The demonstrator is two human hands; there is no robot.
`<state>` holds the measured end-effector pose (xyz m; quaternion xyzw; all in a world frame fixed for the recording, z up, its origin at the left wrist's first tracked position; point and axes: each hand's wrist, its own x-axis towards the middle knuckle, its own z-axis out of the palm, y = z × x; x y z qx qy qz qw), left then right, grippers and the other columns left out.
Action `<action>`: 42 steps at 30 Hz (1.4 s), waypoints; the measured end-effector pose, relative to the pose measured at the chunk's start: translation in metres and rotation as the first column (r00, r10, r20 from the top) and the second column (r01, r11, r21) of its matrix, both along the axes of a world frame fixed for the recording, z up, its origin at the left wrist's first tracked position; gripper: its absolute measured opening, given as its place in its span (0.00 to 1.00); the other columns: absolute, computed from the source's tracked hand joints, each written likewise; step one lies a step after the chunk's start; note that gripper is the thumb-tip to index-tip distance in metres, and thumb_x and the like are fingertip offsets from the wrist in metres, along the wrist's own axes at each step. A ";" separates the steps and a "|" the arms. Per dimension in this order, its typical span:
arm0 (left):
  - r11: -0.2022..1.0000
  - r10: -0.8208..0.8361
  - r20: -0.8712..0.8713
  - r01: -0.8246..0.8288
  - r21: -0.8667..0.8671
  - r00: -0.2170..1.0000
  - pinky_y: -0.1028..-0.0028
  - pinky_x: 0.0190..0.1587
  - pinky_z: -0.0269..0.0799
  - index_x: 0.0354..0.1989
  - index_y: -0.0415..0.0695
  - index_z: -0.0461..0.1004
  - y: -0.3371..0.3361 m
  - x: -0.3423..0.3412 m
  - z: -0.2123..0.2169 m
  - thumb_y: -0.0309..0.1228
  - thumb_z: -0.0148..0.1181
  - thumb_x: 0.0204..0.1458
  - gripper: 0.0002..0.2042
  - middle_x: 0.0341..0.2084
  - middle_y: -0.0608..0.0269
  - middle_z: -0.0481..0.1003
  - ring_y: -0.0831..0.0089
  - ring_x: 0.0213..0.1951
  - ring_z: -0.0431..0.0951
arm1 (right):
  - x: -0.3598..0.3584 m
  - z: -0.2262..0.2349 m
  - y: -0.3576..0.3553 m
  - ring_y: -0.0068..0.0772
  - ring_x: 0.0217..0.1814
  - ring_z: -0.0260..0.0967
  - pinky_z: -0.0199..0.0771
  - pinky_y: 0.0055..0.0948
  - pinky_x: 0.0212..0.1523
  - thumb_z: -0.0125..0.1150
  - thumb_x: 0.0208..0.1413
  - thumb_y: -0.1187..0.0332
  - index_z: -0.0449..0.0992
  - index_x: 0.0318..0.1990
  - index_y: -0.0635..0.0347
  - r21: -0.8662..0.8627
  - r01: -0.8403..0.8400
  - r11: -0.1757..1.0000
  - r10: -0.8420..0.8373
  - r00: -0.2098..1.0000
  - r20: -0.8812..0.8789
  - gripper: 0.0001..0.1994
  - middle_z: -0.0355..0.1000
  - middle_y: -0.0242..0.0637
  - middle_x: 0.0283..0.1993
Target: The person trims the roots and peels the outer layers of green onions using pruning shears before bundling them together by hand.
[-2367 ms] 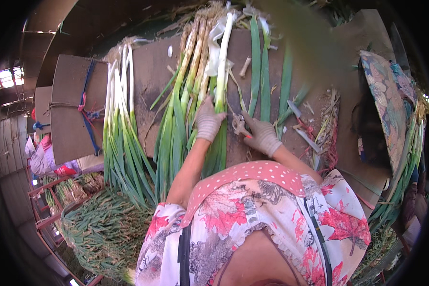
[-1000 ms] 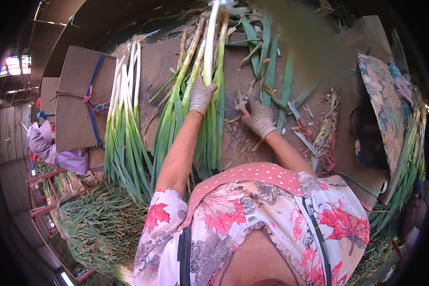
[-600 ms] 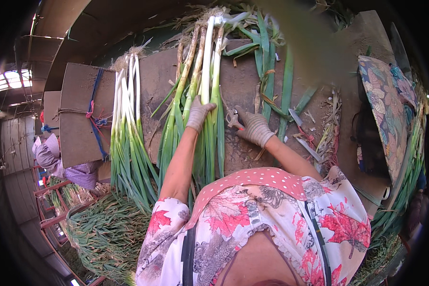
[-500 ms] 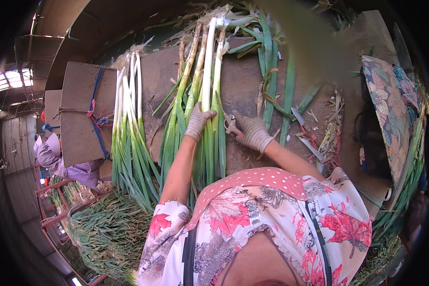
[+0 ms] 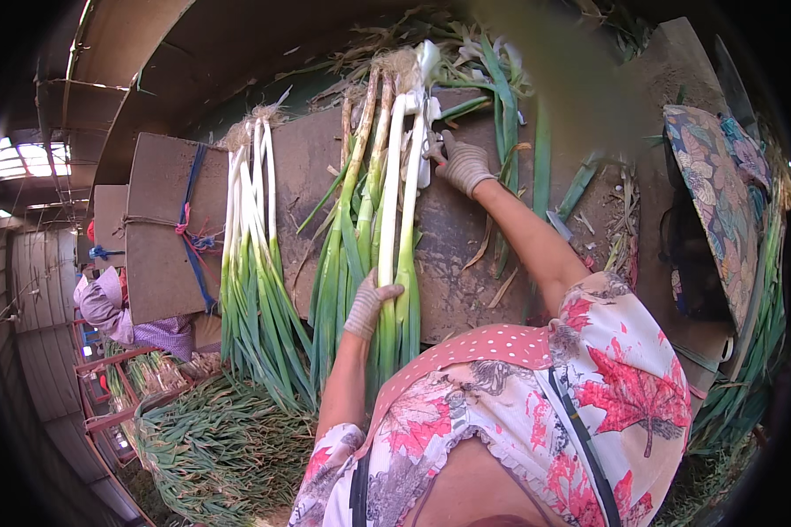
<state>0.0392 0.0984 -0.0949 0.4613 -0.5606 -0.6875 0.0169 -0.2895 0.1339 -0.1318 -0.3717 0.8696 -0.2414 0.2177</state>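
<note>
My left hand [image 5: 372, 305], in a ribbed glove, is closed round a long green onion [image 5: 391, 198] where its white shank turns green. More green onions [image 5: 356, 189] with brown outer skins lie alongside, roots at the far edge. My right hand [image 5: 462, 164], gloved too, is beside the upper white shanks. Its fingers are closed on a small metal tool [image 5: 432, 147], mostly hidden, that resembles scissors. To the left, a bundle of cleaner white-shanked green onions [image 5: 253, 189] lies with leaves hanging over the near edge.
The brown work surface [image 5: 312, 145] holds stripped leaves [image 5: 504, 110] and scraps [image 5: 626, 220] at right. A strapped brown board [image 5: 163, 198] stands at left. Below it is a large green onion heap [image 5: 220, 448]. A person [image 5: 105, 303] is at far left; a flowered panel [image 5: 710, 189] is at right.
My left hand has slid nearer along the green onion. My right hand has moved away from me with the metal tool, up beside the white shanks. The view has shifted slightly.
</note>
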 end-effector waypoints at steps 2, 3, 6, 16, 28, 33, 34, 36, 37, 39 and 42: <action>0.992 0.048 -0.075 -0.039 0.120 0.996 0.73 0.42 0.76 0.54 0.39 0.70 0.011 0.006 0.018 0.27 0.66 0.43 0.26 0.38 0.61 0.77 0.71 0.35 0.78 | 0.000 -0.005 0.005 0.51 0.41 0.77 0.76 0.46 0.40 0.60 0.53 0.56 0.64 0.53 0.57 -0.067 -0.041 0.997 0.040 0.999 -0.014 0.24 0.78 0.49 0.39; 0.986 0.067 -0.069 -0.055 0.157 0.995 0.72 0.41 0.77 0.55 0.40 0.70 0.014 0.014 0.024 0.30 0.65 0.44 0.26 0.37 0.63 0.77 0.72 0.35 0.78 | 0.017 0.013 0.016 0.50 0.41 0.77 0.76 0.44 0.41 0.61 0.52 0.56 0.63 0.56 0.56 -0.067 -0.118 0.991 0.123 0.989 0.082 0.26 0.78 0.50 0.39; 0.956 0.150 -0.078 -0.124 0.266 0.986 0.73 0.40 0.77 0.55 0.40 0.69 0.012 0.015 0.029 0.32 0.65 0.45 0.26 0.36 0.64 0.77 0.72 0.34 0.78 | 0.069 0.038 0.064 0.47 0.40 0.77 0.78 0.41 0.40 0.60 0.54 0.55 0.60 0.61 0.57 0.019 -0.252 0.967 0.241 0.944 0.227 0.30 0.77 0.49 0.39; 1.000 -0.027 0.087 0.028 -0.010 0.996 0.74 0.46 0.74 0.60 0.39 0.65 0.058 0.057 0.069 0.27 0.68 0.39 0.34 0.40 0.63 0.76 0.73 0.40 0.76 | 0.020 0.074 0.028 0.50 0.73 0.52 0.56 0.45 0.70 0.69 0.46 0.45 0.54 0.71 0.56 -0.110 -0.012 0.994 0.015 1.000 0.026 0.48 0.52 0.50 0.72; 0.979 0.071 0.004 -0.071 0.192 0.997 0.74 0.53 0.69 0.61 0.41 0.65 0.072 0.060 0.089 0.26 0.67 0.40 0.34 0.48 0.62 0.74 0.72 0.47 0.73 | -0.033 0.041 -0.074 0.38 0.42 0.79 0.79 0.38 0.43 0.59 0.55 0.53 0.81 0.43 0.52 0.192 -0.201 0.961 0.227 0.966 -0.126 0.17 0.79 0.42 0.39; 0.999 -0.013 0.279 0.003 0.039 0.960 0.72 0.50 0.73 0.58 0.40 0.68 0.093 0.068 0.116 0.26 0.65 0.37 0.32 0.44 0.61 0.76 0.72 0.43 0.76 | -0.305 -0.065 -0.038 0.41 0.44 0.79 0.78 0.43 0.42 0.54 0.56 0.60 0.82 0.40 0.54 -0.005 0.308 0.951 -0.282 0.866 -0.413 0.13 0.79 0.45 0.42; 0.990 -0.076 0.171 0.053 0.134 0.982 0.72 0.49 0.73 0.58 0.40 0.68 0.079 0.085 0.110 0.26 0.65 0.37 0.32 0.44 0.61 0.76 0.72 0.43 0.76 | -0.407 -0.062 0.035 0.40 0.43 0.79 0.79 0.42 0.40 0.58 0.55 0.55 0.82 0.39 0.55 -0.136 0.533 0.835 -0.543 0.760 -0.358 0.15 0.80 0.45 0.41; 0.958 0.141 0.156 -0.175 0.227 0.978 0.72 0.49 0.73 0.58 0.40 0.68 0.101 0.104 0.111 0.26 0.65 0.37 0.32 0.44 0.61 0.76 0.72 0.43 0.76 | -0.368 -0.037 -0.013 0.45 0.32 0.78 0.77 0.44 0.33 0.59 0.55 0.46 0.80 0.30 0.64 -0.284 0.523 0.804 -0.549 0.836 -0.016 0.25 0.78 0.47 0.29; 0.942 0.123 0.105 -0.149 0.300 0.987 0.72 0.49 0.73 0.58 0.40 0.68 0.092 0.106 0.103 0.26 0.65 0.37 0.32 0.44 0.61 0.76 0.72 0.43 0.76 | -0.375 -0.049 0.007 0.42 0.28 0.77 0.76 0.44 0.31 0.60 0.55 0.44 0.80 0.32 0.64 -0.386 0.397 0.833 -0.501 0.836 -0.222 0.25 0.77 0.45 0.27; 0.896 0.238 0.081 -0.251 0.367 0.968 0.72 0.49 0.73 0.57 0.40 0.68 0.101 0.111 0.092 0.26 0.65 0.36 0.32 0.43 0.61 0.76 0.72 0.43 0.77 | -0.276 -0.017 -0.033 0.31 0.23 0.73 0.74 0.39 0.26 0.60 0.55 0.43 0.79 0.45 0.60 -0.399 0.174 0.900 -0.171 0.984 0.045 0.26 0.77 0.36 0.28; 0.866 0.232 0.012 -0.213 0.452 0.973 0.72 0.49 0.74 0.57 0.40 0.69 0.098 0.110 0.078 0.27 0.65 0.36 0.32 0.43 0.61 0.76 0.72 0.42 0.77 | -0.123 0.022 0.022 0.19 0.27 0.71 0.73 0.18 0.21 0.66 0.49 0.43 0.56 0.70 0.53 -0.504 0.064 0.861 0.304 0.729 0.613 0.44 0.76 0.38 0.44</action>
